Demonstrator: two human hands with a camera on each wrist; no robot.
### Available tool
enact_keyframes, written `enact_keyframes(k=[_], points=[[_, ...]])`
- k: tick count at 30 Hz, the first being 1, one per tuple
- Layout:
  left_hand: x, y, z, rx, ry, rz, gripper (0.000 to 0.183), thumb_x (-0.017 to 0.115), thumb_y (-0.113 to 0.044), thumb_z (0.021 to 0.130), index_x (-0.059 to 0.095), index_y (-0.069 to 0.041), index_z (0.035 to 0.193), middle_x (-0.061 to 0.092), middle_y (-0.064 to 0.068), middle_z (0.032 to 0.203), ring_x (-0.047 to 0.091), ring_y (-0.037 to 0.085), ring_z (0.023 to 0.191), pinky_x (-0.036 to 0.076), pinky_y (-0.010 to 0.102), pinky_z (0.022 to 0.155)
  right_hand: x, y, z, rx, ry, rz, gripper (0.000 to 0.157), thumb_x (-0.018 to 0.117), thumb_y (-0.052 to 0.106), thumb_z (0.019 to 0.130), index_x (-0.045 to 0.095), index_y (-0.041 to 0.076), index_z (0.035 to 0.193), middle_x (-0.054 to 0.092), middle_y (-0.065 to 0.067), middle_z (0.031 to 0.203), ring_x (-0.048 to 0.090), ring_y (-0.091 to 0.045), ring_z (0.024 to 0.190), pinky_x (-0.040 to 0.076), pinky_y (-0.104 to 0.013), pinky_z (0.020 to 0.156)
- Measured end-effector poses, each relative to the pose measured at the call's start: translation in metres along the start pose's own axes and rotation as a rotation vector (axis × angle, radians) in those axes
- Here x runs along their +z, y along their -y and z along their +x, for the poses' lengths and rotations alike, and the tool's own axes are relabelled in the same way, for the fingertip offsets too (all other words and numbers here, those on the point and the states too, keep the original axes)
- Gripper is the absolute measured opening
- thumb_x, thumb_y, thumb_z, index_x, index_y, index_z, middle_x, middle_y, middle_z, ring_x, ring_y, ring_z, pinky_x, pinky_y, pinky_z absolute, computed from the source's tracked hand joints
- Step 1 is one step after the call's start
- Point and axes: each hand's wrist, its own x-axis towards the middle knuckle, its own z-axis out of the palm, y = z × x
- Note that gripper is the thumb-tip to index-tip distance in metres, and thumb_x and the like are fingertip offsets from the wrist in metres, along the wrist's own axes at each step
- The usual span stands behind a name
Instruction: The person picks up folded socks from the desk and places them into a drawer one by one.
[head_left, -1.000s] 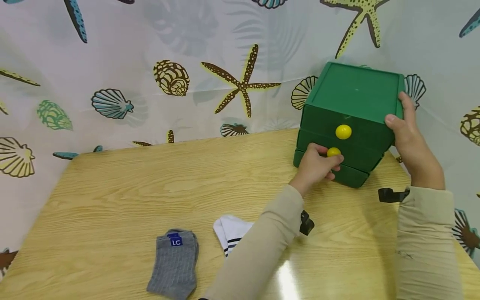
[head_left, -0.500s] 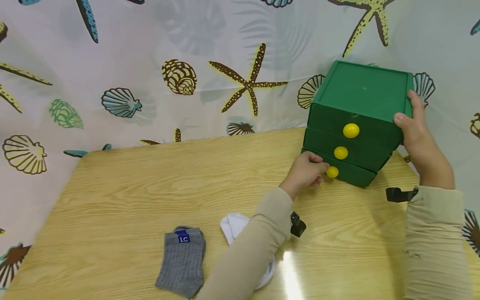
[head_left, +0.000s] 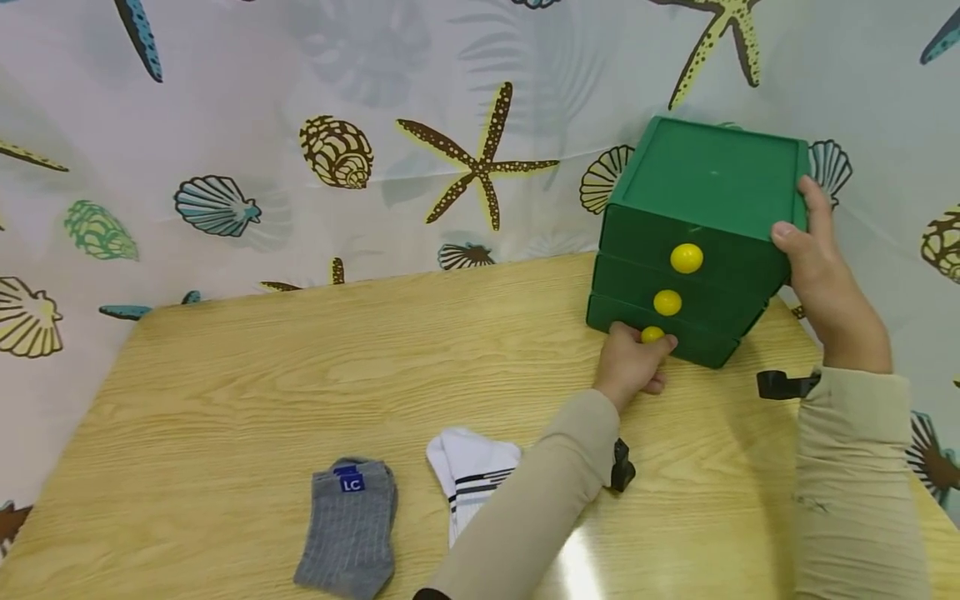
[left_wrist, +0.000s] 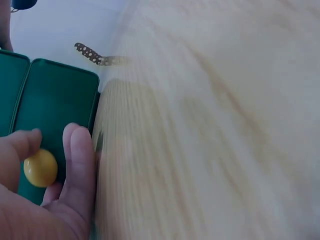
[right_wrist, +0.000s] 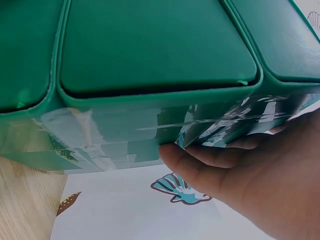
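A green three-drawer box [head_left: 712, 175] stands at the back right, with a round yellow knob on each drawer front. My left hand [head_left: 632, 367] is at the bottom drawer, its thumb and fingers on either side of the lowest yellow knob [head_left: 652, 335]. In the left wrist view that yellow knob [left_wrist: 40, 168] sits between the thumb and the fingers. My right hand [head_left: 832, 279] rests against the box's right side, its thumb at the top front corner. In the right wrist view, the right hand's fingers [right_wrist: 195, 167] lie along the side wall, which is covered with clear tape.
A pair of grey socks [head_left: 348, 529] with a blue label lies on the wooden table [head_left: 247, 400]. White socks [head_left: 472, 467] with black stripes lie to their right, partly hidden by the left sleeve. Behind hangs a shell-and-starfish cloth [head_left: 420, 67].
My left hand has moved down from the middle knob to the bottom knob and come round it. The right hand stays on the box's side. The drawers look closed throughout.
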Motion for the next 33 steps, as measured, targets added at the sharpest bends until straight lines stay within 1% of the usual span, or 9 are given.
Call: enact_keyframes(k=[5, 8, 12, 16, 19, 23, 27, 30, 33], points=[[0.008, 0.002, -0.001, 0.016, -0.08, -0.043, 0.036, 0.078, -0.022, 0.092, 0.046, -0.009, 0.104, 0.06, 0.009, 0.07, 0.056, 0.016, 0.043, 0.053, 0.029, 0.044, 0.0, 0.001, 0.0, 0.013, 0.0, -0.013, 0.078, 0.044, 0.043, 0.101, -0.007, 0.039, 0.16, -0.014, -0.002, 0.166, 0.004, -0.028, 0.15, 0.005, -0.051, 0.119], [0.011, 0.006, -0.004, 0.073, -0.134, -0.076, 0.035, 0.078, -0.019, 0.091, 0.046, -0.011, 0.104, 0.058, 0.007, 0.072, 0.057, 0.016, 0.044, 0.052, 0.027, 0.045, 0.002, 0.0, -0.001, 0.011, -0.001, -0.008, 0.078, 0.043, 0.043, 0.101, -0.007, 0.039, 0.16, -0.014, -0.001, 0.166, 0.003, -0.028, 0.15, 0.005, -0.05, 0.119], [0.013, 0.011, -0.004, 0.15, -0.146, -0.209, 0.032, 0.074, -0.006, 0.09, 0.044, -0.01, 0.101, 0.06, 0.01, 0.074, 0.061, 0.02, 0.049, 0.052, 0.027, 0.047, 0.005, 0.0, -0.001, 0.002, 0.003, 0.006, 0.077, 0.044, 0.042, 0.101, -0.006, 0.039, 0.16, -0.013, -0.002, 0.166, 0.005, -0.029, 0.15, 0.005, -0.051, 0.12], [0.013, 0.012, -0.004, 0.142, -0.134, -0.317, 0.034, 0.071, 0.003, 0.086, 0.041, -0.01, 0.095, 0.064, 0.023, 0.072, 0.061, 0.021, 0.047, 0.052, 0.028, 0.045, 0.003, 0.001, -0.001, 0.008, 0.007, -0.023, 0.077, 0.042, 0.044, 0.101, -0.007, 0.04, 0.159, -0.014, -0.001, 0.166, 0.004, -0.031, 0.15, 0.005, -0.053, 0.119], [0.014, 0.011, -0.007, 0.111, -0.146, -0.331, 0.036, 0.072, 0.003, 0.086, 0.039, -0.011, 0.093, 0.062, 0.022, 0.064, 0.057, 0.019, 0.043, 0.05, 0.027, 0.041, 0.001, 0.004, -0.001, 0.015, 0.006, -0.035, 0.078, 0.043, 0.045, 0.101, -0.008, 0.04, 0.159, -0.015, 0.0, 0.165, 0.004, -0.03, 0.15, 0.006, -0.051, 0.12], [0.012, 0.011, -0.022, 0.076, -0.172, -0.341, 0.036, 0.073, 0.002, 0.085, 0.04, -0.011, 0.093, 0.053, 0.009, 0.058, 0.052, 0.016, 0.039, 0.046, 0.024, 0.037, 0.001, 0.004, 0.0, 0.007, 0.001, -0.002, 0.082, 0.046, 0.043, 0.1, -0.008, 0.036, 0.16, -0.017, -0.001, 0.165, 0.004, -0.026, 0.149, 0.007, -0.045, 0.12], [0.009, 0.014, -0.043, 0.049, -0.197, -0.34, 0.036, 0.073, 0.001, 0.085, 0.041, -0.012, 0.095, 0.05, 0.007, 0.06, 0.049, 0.016, 0.038, 0.045, 0.022, 0.036, 0.001, 0.004, 0.0, 0.005, -0.01, -0.012, 0.082, 0.047, 0.042, 0.1, -0.008, 0.036, 0.16, -0.014, -0.003, 0.165, 0.01, -0.028, 0.147, 0.01, -0.044, 0.119], [0.005, 0.017, -0.057, 0.022, -0.21, -0.352, 0.036, 0.073, 0.002, 0.085, 0.042, -0.011, 0.096, 0.05, 0.007, 0.063, 0.047, 0.016, 0.039, 0.044, 0.022, 0.036, 0.003, 0.005, -0.001, 0.021, -0.021, -0.056, 0.08, 0.044, 0.042, 0.1, -0.009, 0.038, 0.159, -0.012, -0.004, 0.165, 0.013, -0.033, 0.146, 0.012, -0.048, 0.118], [0.0, 0.019, -0.07, 0.003, -0.226, -0.372, 0.036, 0.073, 0.002, 0.084, 0.042, -0.01, 0.097, 0.05, 0.008, 0.067, 0.046, 0.016, 0.039, 0.044, 0.022, 0.036, 0.007, 0.006, -0.002, 0.023, -0.021, -0.085, 0.078, 0.041, 0.043, 0.101, -0.01, 0.039, 0.159, -0.017, -0.002, 0.165, 0.006, -0.036, 0.149, 0.007, -0.055, 0.118]])
